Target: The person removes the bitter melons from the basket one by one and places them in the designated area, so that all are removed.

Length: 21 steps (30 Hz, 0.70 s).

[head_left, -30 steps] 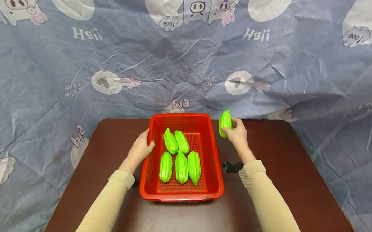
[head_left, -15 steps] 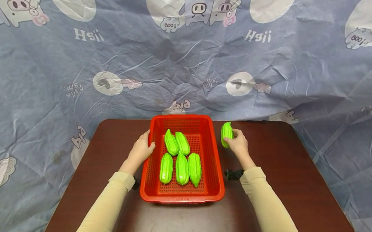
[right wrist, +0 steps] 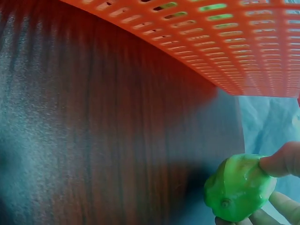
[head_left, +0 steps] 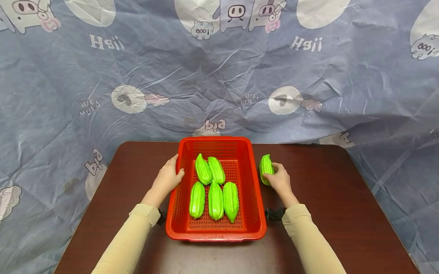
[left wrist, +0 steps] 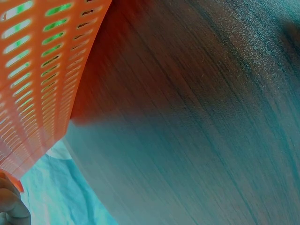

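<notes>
A red perforated plastic basket [head_left: 216,237] stands on the table, with several bright green ridged gourds [head_left: 215,200] lying in it. My left hand [head_left: 167,177] grips the basket's left rim, thumb on the inner side; its curled fingers [left wrist: 11,204] show at the corner of the left wrist view. Outside the basket, by its right wall, my right hand [head_left: 281,178] holds another green ridged gourd [head_left: 266,168] between thumb and fingers. The right wrist view shows that gourd [right wrist: 240,187] end-on, low over the table; whether it touches the wood I cannot tell.
The dark brown wooden table [head_left: 329,197] extends to both sides of the basket. Behind it hangs a wrinkled grey-blue cloth [head_left: 187,73] with cartoon prints, close to the table's far edge. Dark bands [head_left: 275,214] sit at the wrists.
My right hand has come down and toward me beside the basket, still holding the gourd. My left hand stays on the rim, and the gourds in the basket lie as before.
</notes>
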{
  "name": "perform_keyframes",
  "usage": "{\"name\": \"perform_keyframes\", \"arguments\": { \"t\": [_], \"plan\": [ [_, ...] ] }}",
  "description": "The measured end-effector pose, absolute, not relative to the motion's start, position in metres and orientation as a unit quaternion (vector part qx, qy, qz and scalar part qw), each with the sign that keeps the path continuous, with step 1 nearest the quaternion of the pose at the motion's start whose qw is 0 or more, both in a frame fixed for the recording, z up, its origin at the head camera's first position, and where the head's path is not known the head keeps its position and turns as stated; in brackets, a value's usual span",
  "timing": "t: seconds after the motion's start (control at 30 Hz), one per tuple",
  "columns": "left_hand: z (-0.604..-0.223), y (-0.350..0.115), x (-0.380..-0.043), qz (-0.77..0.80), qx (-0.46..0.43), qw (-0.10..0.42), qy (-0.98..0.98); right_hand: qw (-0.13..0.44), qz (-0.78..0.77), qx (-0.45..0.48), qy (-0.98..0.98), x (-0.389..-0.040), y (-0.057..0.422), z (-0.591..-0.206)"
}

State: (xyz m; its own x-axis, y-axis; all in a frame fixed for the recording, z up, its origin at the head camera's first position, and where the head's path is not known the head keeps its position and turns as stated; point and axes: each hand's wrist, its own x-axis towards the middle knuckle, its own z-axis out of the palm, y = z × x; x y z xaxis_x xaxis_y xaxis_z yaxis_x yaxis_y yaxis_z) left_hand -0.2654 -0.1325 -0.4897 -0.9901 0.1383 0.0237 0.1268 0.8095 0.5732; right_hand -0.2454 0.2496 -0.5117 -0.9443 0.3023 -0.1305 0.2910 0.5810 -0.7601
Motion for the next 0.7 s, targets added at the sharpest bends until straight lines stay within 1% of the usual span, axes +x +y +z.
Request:
{"name": "perform_keyframes", "arguments": {
  "t": [0.27, 0.7],
  "plan": [
    [-0.493, -0.133, -0.265, 0.304, 0.064, 0.016, 0.95, -0.005, 0.424, -0.172, -0.889, -0.243, 0.251, -0.521],
    [-0.491, -0.133, -0.267, 0.305, 0.069, 0.014, 0.95, 0.001, 0.423, -0.16, -0.892, -0.243, 0.25, -0.524]
  ]
}}
